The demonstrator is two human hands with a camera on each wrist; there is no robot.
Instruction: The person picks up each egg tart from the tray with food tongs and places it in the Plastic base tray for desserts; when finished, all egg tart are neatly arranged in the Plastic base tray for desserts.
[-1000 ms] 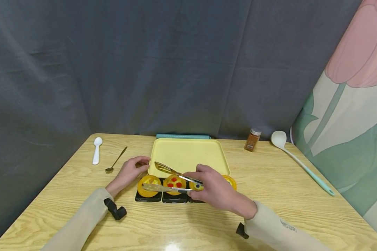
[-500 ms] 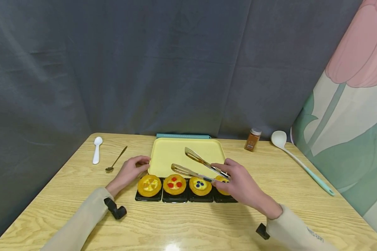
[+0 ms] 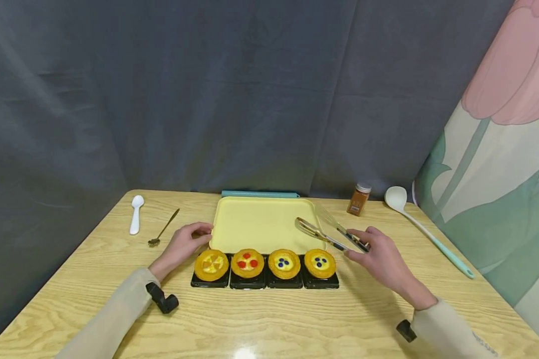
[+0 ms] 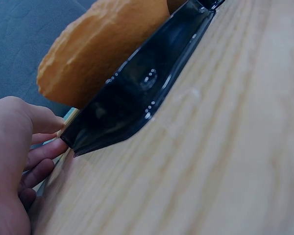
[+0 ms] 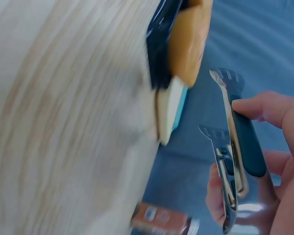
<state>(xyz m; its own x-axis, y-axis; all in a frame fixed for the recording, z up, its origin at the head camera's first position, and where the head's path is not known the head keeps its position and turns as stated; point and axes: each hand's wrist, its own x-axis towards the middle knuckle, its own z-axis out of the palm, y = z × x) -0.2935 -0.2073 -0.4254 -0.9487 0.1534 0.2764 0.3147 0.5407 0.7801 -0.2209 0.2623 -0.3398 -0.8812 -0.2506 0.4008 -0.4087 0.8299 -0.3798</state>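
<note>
My right hand (image 3: 383, 258) holds a pair of metal tongs (image 5: 242, 142) with dark grips, thumb on one arm and fingers on the other. In the head view the tongs' tips are spread apart over the right edge of the yellow tray (image 3: 260, 222), with nothing between them. At the tray's left edge, my left hand (image 3: 186, 245) pinches the rim near its front corner. Several fruit tarts stand in a row in front of the tray, each on a black plastic base: an orange-topped tart (image 3: 211, 265), a red-topped tart (image 3: 247, 263) and blue-dotted tarts (image 3: 284, 264).
A white spoon (image 3: 135, 215) and a thin dark-gold spoon (image 3: 163, 227) lie at the left. To the right are a spice jar (image 3: 358, 200) and a long ladle (image 3: 424, 228) with a green handle. A teal strip (image 3: 260, 194) lies behind the tray, before a dark curtain (image 3: 229, 99).
My right hand has carried the tongs rightward, away from over the tarts to the tray's right edge, uncovering the whole row. My left hand has stayed at the tray.
</note>
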